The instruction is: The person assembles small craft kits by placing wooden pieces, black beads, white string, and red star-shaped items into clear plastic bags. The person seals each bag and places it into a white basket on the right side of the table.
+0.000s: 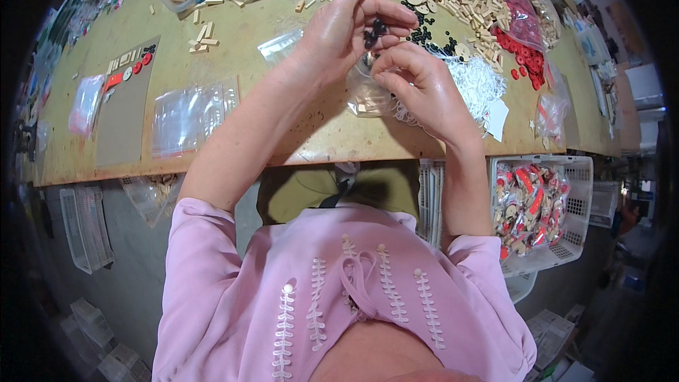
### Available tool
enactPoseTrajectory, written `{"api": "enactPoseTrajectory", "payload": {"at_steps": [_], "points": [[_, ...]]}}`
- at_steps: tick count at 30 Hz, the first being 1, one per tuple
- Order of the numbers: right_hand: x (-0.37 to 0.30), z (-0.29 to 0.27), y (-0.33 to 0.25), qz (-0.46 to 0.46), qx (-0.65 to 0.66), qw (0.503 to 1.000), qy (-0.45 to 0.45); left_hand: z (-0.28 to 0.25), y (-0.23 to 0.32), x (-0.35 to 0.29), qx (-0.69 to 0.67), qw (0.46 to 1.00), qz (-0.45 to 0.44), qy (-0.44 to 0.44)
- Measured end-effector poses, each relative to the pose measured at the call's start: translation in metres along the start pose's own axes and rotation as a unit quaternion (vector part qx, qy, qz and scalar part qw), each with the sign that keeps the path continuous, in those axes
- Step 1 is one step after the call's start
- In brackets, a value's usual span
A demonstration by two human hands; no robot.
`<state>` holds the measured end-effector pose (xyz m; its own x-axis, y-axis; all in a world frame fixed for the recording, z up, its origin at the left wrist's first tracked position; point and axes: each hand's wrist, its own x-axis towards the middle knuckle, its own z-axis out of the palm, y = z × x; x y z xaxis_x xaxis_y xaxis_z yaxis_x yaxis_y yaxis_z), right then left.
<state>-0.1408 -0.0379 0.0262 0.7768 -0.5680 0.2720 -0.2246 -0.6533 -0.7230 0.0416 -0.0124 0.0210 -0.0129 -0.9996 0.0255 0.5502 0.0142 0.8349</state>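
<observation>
Small, round, glossy black beads (375,31) are cupped in the left hand (346,32), whose fingers are half curled and held apart from the thumb. Just below them, the fingers of the right hand (421,81) are bent inward; whether anything is clamped there cannot be told. Under both sets of fingers, a clear plastic bag (368,99) is seen on the yellowish-green worktop (304,134). Right of the right fingers, tangled white string (481,85) is heaped; beyond them, pale wooden blocks (470,0) are scattered.
</observation>
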Motion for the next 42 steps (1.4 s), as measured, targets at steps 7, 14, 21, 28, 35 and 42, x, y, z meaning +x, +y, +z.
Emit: {"api": "enactPoseTrajectory", "payload": {"at_steps": [7, 14, 21, 28, 35, 42], "points": [[0.0, 0.002, 0.004, 0.058, 0.034, 0.998, -0.012, 0.005, -0.002, -0.003, 0.009, 1.0, 0.023, 0.007], [0.0, -0.004, 0.021, 0.032, 0.096, 0.995, 0.019, -0.013, 0.009, 0.006, -0.122, 0.991, 0.05, 0.009], [-0.017, -0.027, 0.023, -0.002, 0.14, 0.986, 0.086, -0.067, 0.0, 0.041, 0.151, 0.984, 0.078, 0.06], [-0.056, -0.018, 0.008, -0.096, 0.045, 0.982, 0.156, -0.053, -0.051, 0.138, 0.599, 0.773, 0.208, 0.013], [-0.078, -0.032, 0.013, -0.098, 0.049, 0.977, 0.181, -0.037, -0.081, 0.218, 0.75, 0.633, 0.189, 0.03], [-0.081, -0.047, 0.022, -0.067, 0.03, 0.98, 0.185, -0.045, -0.07, 0.204, 0.662, 0.732, 0.155, 0.043]]}}
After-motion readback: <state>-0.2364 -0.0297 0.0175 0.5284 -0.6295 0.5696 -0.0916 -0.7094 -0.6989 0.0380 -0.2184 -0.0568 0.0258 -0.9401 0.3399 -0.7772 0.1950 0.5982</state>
